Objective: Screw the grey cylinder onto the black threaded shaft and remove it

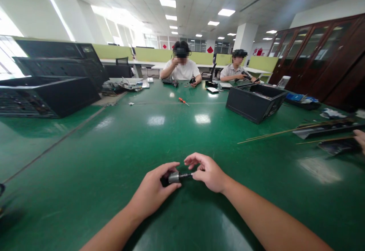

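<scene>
My left hand (152, 190) is closed round the dark handle of a small tool (174, 177) with a silver collar, held just above the green table (114, 156). My right hand (207, 172) pinches the thin black shaft that sticks out of the collar to the right. Both hands meet near the table's front edge, thumbs and fingertips close together. The handle's rear end is hidden in my left palm.
Stacked black computer cases (48, 80) stand at far left. An open black case (255, 102) sits at right, with thin wooden sticks (291, 131) and dark panels beyond. A red-handled screwdriver (183, 100) lies mid-table. Two people (181, 68) sit at the far end; another hand (361, 139) shows at the right edge.
</scene>
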